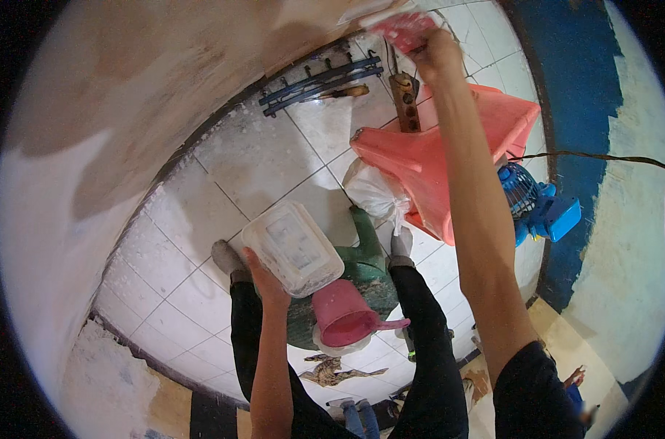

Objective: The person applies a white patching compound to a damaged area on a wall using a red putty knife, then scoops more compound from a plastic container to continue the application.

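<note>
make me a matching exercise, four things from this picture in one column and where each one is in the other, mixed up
Things:
1. clear plastic tub
2. pink scoop
3. blue fan
4. red tool

Places:
A. on the tiled floor beside the blue-painted wall
B. held up against the wall in the right hand
C. held flat in the left hand
D. on the green bucket between the person's legs

Pairs: 1-C, 2-D, 3-A, 4-B
</note>
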`<state>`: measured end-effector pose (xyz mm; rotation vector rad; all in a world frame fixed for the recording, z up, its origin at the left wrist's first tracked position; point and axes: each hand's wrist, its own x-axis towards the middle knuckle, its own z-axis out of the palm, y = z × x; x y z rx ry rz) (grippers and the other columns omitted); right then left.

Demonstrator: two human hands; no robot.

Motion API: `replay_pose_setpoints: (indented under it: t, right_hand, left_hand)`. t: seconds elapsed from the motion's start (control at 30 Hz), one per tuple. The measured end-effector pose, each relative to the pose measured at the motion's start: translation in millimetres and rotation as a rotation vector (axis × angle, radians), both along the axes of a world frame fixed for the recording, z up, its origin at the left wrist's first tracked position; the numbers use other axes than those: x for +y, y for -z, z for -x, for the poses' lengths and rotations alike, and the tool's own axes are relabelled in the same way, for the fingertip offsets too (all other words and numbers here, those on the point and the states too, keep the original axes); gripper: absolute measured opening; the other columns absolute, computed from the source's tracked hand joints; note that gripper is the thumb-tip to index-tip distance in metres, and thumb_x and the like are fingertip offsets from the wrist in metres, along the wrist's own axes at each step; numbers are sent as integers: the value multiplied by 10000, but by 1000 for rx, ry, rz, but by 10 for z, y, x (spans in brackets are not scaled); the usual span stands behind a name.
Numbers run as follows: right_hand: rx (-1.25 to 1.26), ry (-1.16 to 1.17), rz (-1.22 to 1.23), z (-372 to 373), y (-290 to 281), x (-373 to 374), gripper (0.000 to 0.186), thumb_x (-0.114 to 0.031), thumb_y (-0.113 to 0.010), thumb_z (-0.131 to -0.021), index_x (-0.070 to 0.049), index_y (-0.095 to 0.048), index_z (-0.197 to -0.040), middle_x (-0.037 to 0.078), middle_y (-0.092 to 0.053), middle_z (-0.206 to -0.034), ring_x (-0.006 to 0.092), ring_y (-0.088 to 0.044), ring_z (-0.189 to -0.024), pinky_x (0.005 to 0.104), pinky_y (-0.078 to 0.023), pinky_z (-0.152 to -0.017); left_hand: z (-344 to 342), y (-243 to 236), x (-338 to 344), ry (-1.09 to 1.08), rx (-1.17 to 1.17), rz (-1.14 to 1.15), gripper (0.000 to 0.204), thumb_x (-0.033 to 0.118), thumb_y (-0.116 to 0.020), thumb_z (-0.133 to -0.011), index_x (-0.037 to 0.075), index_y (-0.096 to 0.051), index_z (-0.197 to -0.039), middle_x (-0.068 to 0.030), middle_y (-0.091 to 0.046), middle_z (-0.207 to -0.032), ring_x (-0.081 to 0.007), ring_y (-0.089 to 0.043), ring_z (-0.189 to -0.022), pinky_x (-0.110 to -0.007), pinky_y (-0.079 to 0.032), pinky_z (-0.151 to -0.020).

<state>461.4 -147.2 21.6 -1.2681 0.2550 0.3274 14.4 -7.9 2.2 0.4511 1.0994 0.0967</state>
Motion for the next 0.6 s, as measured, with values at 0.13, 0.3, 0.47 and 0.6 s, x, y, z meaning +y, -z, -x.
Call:
replay_pose_setpoints:
  t: [0.13, 0.3, 0.47, 0.6]
  right_hand:
    - [108, -35, 119, -55, 545, 214, 286, -40, -327, -985, 121, -504, -1142, 258, -617, -1060, 336, -658, -848, 428, -585, -672]
    - [27, 32, -209, -406, 349, 422, 423, -216, -435, -1028, 180, -401, -1172, 300, -588, -1044, 434, -655, -860, 552, -607, -716]
    - [85, -188, -181, -551, -255, -12, 254, 37, -354, -859, 169, -517, -1002, 259, -617, -936, 372, -649, -903, 436, -582, -866]
    - [43, -89, -212, -105, -1170, 130, 299, 37, -366, -874, 203, -511, -1076, 316, -611, -1065, 396, -635, -1016, 455, -569, -907]
  left_hand:
    - [-36, -6, -7, -9, -40, 31, 783, 664, -382, -954, 86, -335, -1480, -122, -439, -1455, -320, -447, -1320, -481, -373, -1099]
    - [-35, 22, -27, -25, -78, 75, 778, 659, -376, -960, 77, -346, -1475, -123, -453, -1445, -315, -464, -1309, -468, -381, -1095]
    - [3, 132, -70, -42, -65, 109, 767, 651, -377, -964, 81, -346, -1475, -119, -451, -1447, -312, -455, -1317, -469, -381, -1096]
    - [-3, 83, -48, -26, -63, 82, 749, 649, -362, -968, 104, -339, -1481, -111, -436, -1460, -317, -433, -1332, -487, -371, -1102]
